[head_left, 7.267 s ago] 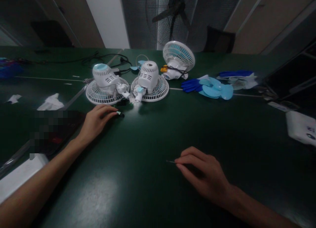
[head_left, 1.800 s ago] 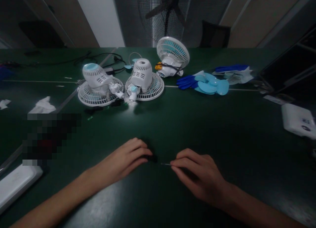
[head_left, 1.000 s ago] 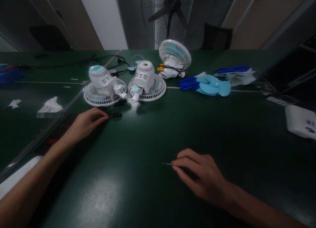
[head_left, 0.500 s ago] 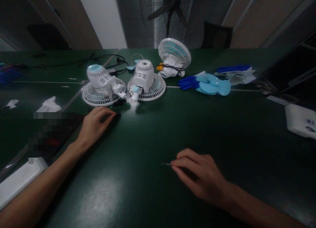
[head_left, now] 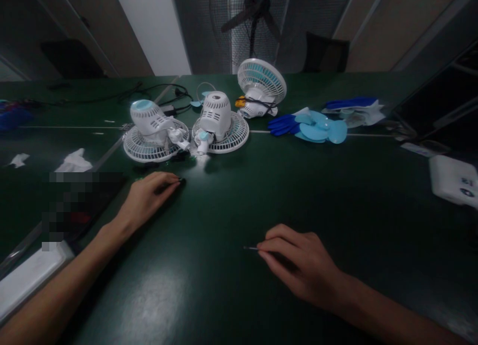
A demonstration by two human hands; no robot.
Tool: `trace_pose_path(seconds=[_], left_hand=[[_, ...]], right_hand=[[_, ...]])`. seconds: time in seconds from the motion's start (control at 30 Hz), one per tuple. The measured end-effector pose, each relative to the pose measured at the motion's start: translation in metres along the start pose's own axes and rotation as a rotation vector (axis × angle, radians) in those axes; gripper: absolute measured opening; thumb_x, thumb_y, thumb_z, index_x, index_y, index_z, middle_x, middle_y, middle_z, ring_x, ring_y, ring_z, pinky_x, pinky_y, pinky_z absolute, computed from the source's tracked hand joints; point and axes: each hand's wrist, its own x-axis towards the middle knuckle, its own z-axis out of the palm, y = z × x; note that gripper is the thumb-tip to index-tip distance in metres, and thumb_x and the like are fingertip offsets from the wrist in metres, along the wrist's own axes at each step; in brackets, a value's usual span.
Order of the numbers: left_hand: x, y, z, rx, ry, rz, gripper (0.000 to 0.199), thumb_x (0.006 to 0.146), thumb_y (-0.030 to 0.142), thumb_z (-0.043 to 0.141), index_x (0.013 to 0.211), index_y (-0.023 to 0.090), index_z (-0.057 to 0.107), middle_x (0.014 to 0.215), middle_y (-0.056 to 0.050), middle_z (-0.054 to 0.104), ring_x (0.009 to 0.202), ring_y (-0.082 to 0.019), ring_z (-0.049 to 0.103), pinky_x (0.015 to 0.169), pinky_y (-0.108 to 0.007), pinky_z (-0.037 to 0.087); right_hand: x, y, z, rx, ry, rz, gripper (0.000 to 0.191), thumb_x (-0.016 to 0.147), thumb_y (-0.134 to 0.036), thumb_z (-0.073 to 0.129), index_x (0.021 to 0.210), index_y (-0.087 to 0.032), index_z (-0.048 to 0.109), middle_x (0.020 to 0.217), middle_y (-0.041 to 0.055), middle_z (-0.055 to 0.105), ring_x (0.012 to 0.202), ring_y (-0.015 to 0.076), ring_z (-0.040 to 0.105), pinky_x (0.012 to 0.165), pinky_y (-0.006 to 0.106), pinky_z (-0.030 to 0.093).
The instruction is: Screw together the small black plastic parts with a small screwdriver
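Observation:
My left hand (head_left: pixel 149 193) pinches a small black piece (head_left: pixel 181 180) at its fingertips, low over the green table (head_left: pixel 209 295), in front of the fans. In my right hand (head_left: pixel 298 260), nearer the middle, a thin metal rod (head_left: pixel 250 248) is held between thumb and fingers and points left. Two white fans, a left one (head_left: pixel 149 123) and a middle one (head_left: pixel 216 116), lie with their grilles down. A third fan (head_left: pixel 261 83) stands tilted behind them, with a dark cable round its base.
Light blue fan blades (head_left: pixel 321 128) lie beside a blue glove (head_left: pixel 282 126). Another blue glove (head_left: pixel 351 103) is further back. A white device (head_left: pixel 451 178) sits at the right, a white box (head_left: pixel 33 280) at the lower left. Crumpled white paper (head_left: pixel 74 161) lies left.
My left hand has moved slightly right and toward me with the black piece. The right hand stays almost where it was, still holding the rod.

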Motion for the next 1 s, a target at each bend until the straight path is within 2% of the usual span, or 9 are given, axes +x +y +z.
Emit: trace_pose_path(seconds=[0.07, 0.17, 0.27, 0.33, 0.47, 0.73, 0.9, 1.0], left_hand=[[-0.005, 0.023, 0.008, -0.125, -0.112, 0.076, 0.019, 0.103, 0.038, 0.062, 0.107, 0.022, 0.072, 0.119, -0.006, 0.072, 0.107, -0.022, 0.07, 0.096, -0.035, 0.056], [-0.016, 0.07, 0.027, -0.308, -0.279, 0.238, 0.012, 0.105, 0.027, 0.06, 0.111, 0.024, 0.069, 0.119, -0.004, 0.072, 0.112, -0.018, 0.067, 0.098, -0.031, 0.054], [-0.027, 0.109, 0.046, -0.432, -0.317, 0.366, 0.01, 0.104, 0.021, 0.061, 0.113, 0.022, 0.066, 0.114, -0.004, 0.072, 0.108, -0.017, 0.067, 0.096, -0.032, 0.053], [-0.031, 0.122, 0.052, -0.469, -0.335, 0.376, 0.01, 0.104, 0.02, 0.062, 0.114, 0.021, 0.064, 0.112, -0.004, 0.072, 0.106, -0.017, 0.066, 0.095, -0.032, 0.053], [-0.034, 0.125, 0.051, -0.503, -0.348, 0.329, 0.011, 0.104, 0.02, 0.062, 0.115, 0.021, 0.062, 0.111, -0.004, 0.071, 0.104, -0.017, 0.065, 0.09, -0.031, 0.053], [-0.036, 0.128, 0.049, -0.506, -0.4, 0.245, 0.017, 0.104, 0.024, 0.062, 0.121, 0.023, 0.059, 0.108, -0.004, 0.067, 0.099, -0.017, 0.063, 0.084, -0.03, 0.052], [-0.036, 0.138, 0.05, -0.497, -0.431, 0.263, 0.017, 0.103, 0.026, 0.064, 0.119, 0.023, 0.058, 0.106, -0.004, 0.066, 0.097, -0.017, 0.063, 0.08, -0.029, 0.052], [-0.034, 0.14, 0.049, -0.467, -0.438, 0.272, 0.019, 0.102, 0.026, 0.065, 0.119, 0.023, 0.057, 0.107, -0.004, 0.066, 0.098, -0.018, 0.062, 0.081, -0.03, 0.051]], right_hand=[[0.0, 0.0, 0.0, 0.008, -0.017, 0.009, 0.014, 0.104, -0.021, 0.059, 0.113, -0.023, 0.069, 0.101, 0.0008, 0.069, 0.077, 0.0104, 0.065, 0.06, 0.024, 0.043], [0.0, 0.002, 0.002, -0.02, -0.035, 0.025, 0.015, 0.104, -0.022, 0.059, 0.115, -0.024, 0.069, 0.104, 0.0012, 0.069, 0.08, 0.0113, 0.066, 0.062, 0.025, 0.043], [0.002, 0.001, 0.003, -0.039, -0.047, 0.024, 0.015, 0.103, -0.023, 0.06, 0.115, -0.024, 0.069, 0.104, 0.0012, 0.069, 0.083, 0.0123, 0.067, 0.063, 0.026, 0.042], [0.002, 0.0, 0.003, -0.044, -0.058, 0.028, 0.015, 0.102, -0.023, 0.06, 0.115, -0.025, 0.069, 0.105, 0.0011, 0.069, 0.082, 0.0125, 0.067, 0.063, 0.027, 0.04], [0.002, -0.003, 0.001, -0.033, -0.085, 0.042, 0.017, 0.101, -0.02, 0.058, 0.113, -0.024, 0.068, 0.105, 0.0016, 0.068, 0.083, 0.0128, 0.067, 0.064, 0.028, 0.04], [0.002, -0.002, 0.003, -0.049, -0.062, 0.03, 0.017, 0.102, -0.018, 0.057, 0.113, -0.024, 0.068, 0.103, 0.0015, 0.068, 0.082, 0.0125, 0.066, 0.064, 0.028, 0.039], [0.004, -0.005, 0.007, -0.035, -0.098, -0.019, 0.018, 0.104, -0.02, 0.056, 0.117, -0.025, 0.067, 0.107, 0.0014, 0.07, 0.087, 0.0128, 0.068, 0.063, 0.029, 0.038], [0.004, -0.007, 0.005, 0.012, -0.074, -0.076, 0.018, 0.103, -0.019, 0.058, 0.118, -0.024, 0.067, 0.104, 0.0006, 0.07, 0.087, 0.0116, 0.068, 0.064, 0.029, 0.038]])
